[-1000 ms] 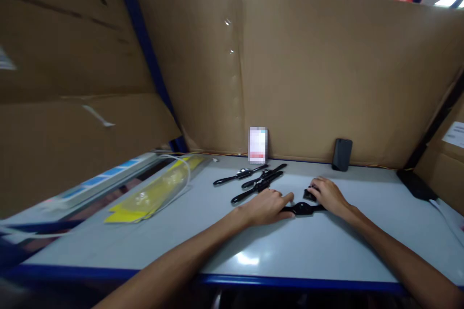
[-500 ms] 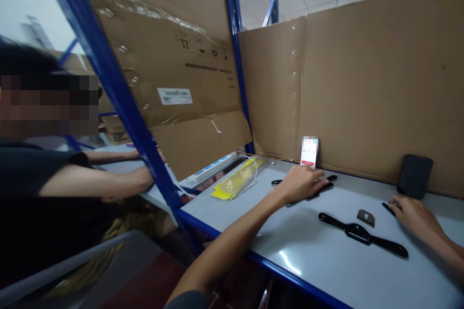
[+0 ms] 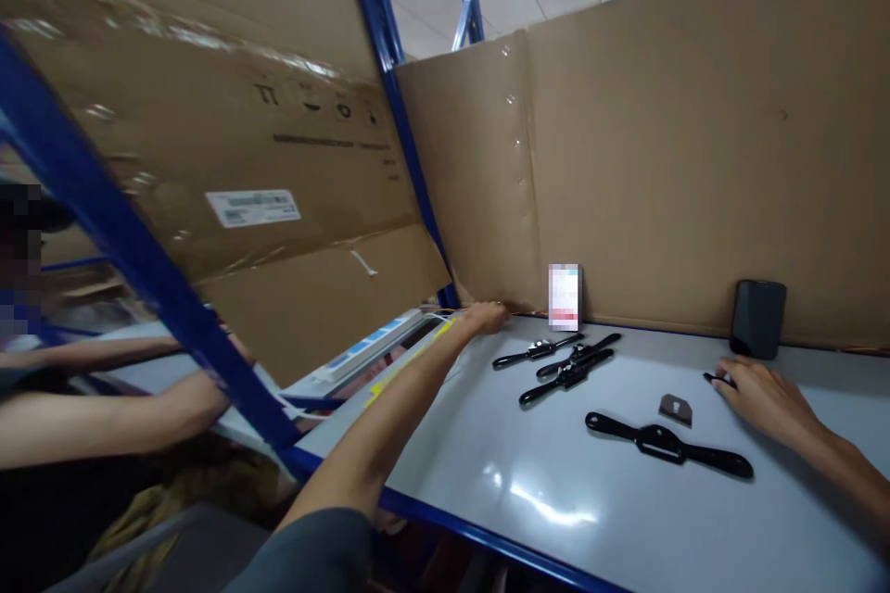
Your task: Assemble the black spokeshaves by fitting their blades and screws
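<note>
My left hand reaches to the table's back left corner, by the cardboard wall; its fingers are mostly hidden from me. To its right lie three black spokeshaves: one farthest left, one behind and one in front. Nearer me rests a black spokeshave body with an open slot. Just behind it sits a loose, dark flat blade with a keyhole-shaped opening. On the right, my right hand has its fingers closed on a small black flat piece, mostly covered.
A lit phone leans on the cardboard wall. A dark upright device stands behind my right hand. A power strip and yellow packaging lie left. Beyond the blue post is another person's arm.
My left hand has moved left and away from the spokeshaves to the back corner, uncovering them. My right hand stays by the small black piece. The view has turned to the right.
</note>
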A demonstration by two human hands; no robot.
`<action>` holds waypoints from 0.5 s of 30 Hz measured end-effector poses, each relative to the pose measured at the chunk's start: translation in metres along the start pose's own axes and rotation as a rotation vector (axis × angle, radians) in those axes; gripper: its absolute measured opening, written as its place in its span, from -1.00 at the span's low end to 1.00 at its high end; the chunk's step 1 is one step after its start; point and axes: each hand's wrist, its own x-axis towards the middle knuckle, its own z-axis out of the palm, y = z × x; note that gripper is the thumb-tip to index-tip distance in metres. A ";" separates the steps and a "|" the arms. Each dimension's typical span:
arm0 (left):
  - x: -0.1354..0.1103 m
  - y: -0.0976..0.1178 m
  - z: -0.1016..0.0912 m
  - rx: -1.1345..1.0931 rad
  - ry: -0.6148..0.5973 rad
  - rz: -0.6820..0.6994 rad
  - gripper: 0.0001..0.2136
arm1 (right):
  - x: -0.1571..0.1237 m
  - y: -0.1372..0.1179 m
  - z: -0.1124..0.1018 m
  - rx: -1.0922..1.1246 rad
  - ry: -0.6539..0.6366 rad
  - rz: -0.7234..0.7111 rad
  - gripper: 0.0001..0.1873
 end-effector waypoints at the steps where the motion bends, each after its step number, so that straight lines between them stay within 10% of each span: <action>1: 0.004 -0.002 0.006 0.011 -0.023 0.000 -0.71 | -0.001 -0.001 -0.002 -0.010 -0.013 -0.001 -0.76; 15: 0.023 -0.017 0.024 0.011 0.009 0.075 -0.67 | -0.011 -0.020 -0.025 -0.010 -0.091 0.019 -0.77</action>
